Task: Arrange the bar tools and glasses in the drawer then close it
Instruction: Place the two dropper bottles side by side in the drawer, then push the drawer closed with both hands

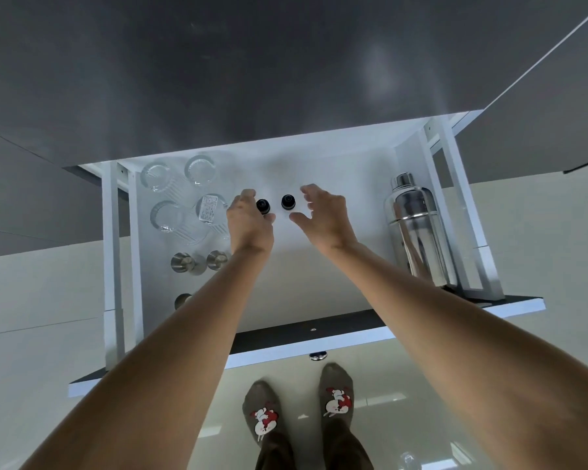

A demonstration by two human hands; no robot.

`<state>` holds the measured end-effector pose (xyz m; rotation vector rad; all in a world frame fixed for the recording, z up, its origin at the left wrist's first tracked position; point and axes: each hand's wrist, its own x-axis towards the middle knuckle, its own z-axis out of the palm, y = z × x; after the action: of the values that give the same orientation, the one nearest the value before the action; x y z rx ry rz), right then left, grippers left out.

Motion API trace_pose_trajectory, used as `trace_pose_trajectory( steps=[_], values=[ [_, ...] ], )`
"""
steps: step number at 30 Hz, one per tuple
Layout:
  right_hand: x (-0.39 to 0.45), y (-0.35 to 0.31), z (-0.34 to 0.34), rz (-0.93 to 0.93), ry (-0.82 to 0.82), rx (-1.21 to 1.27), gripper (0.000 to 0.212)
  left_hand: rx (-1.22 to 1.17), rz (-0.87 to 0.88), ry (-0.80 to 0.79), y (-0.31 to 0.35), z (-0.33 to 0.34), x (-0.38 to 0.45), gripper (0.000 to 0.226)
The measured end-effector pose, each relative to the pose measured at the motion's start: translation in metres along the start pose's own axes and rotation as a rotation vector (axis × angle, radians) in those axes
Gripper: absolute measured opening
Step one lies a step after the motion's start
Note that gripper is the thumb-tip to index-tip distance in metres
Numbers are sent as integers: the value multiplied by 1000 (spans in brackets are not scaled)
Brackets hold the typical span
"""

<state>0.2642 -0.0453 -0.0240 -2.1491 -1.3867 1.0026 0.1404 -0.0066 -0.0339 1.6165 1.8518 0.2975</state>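
Observation:
A white drawer (336,157) stands pulled out below a dark grey counter. Two small black stoppers sit on its floor near the middle: the left one (262,206) and the right one (288,202). My left hand (248,222) has its fingers around the left stopper, touching it. My right hand (323,215) hovers open just right of the right stopper, fingers spread, apart from it. Several clear glasses (184,195) stand at the back left. Steel jiggers (197,261) sit in front of them. A steel cocktail shaker (416,225) stands at the right side.
The drawer's front panel (319,337) with a dark top edge and a metal knob (317,356) is nearest me. My feet in patterned socks (299,408) stand on a glossy pale floor. Another jigger (183,301) shows beside my left forearm.

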Motion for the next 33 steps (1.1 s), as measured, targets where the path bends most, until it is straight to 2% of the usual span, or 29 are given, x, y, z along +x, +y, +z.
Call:
trace_pose_trajectory(
  steps=[4, 7, 9, 10, 12, 14, 16, 20, 26, 30, 33],
  values=[
    [-42, 7, -20, 51, 2, -27, 43, -61, 58, 24, 3, -26, -32, 58],
    [-94, 16, -37, 82, 20, -29, 35, -86, 171, 131, -5, -51, -78, 50],
    [-133, 22, -44, 103, 69, -106, 38, -54, 209, 196, -19, -64, -115, 46],
    [-152, 25, -46, 117, 105, -182, 43, -6, 177, 216, -29, -68, -134, 48],
    [-188, 31, -45, 179, 133, -298, 64, 94, 4, 198, -52, -72, -173, 63],
    [-213, 36, -41, 257, 73, -337, 92, 133, -181, 83, -71, -74, -205, 89],
    [-223, 40, -37, 275, 45, -325, 105, 163, -248, -33, -83, -74, -223, 107],
    [-216, 37, -36, 245, 60, -316, 114, 233, -257, -102, -84, -76, -216, 117],
    [-200, 29, -40, 294, 53, -329, 120, 330, -283, -114, -70, -82, -195, 117],
    [-180, 18, -43, 360, 66, -271, 102, 314, -301, -93, -62, -82, -174, 103],
    [-162, 9, -44, 386, 104, -207, 102, 295, -317, -65, -53, -82, -158, 101]
  ],
)
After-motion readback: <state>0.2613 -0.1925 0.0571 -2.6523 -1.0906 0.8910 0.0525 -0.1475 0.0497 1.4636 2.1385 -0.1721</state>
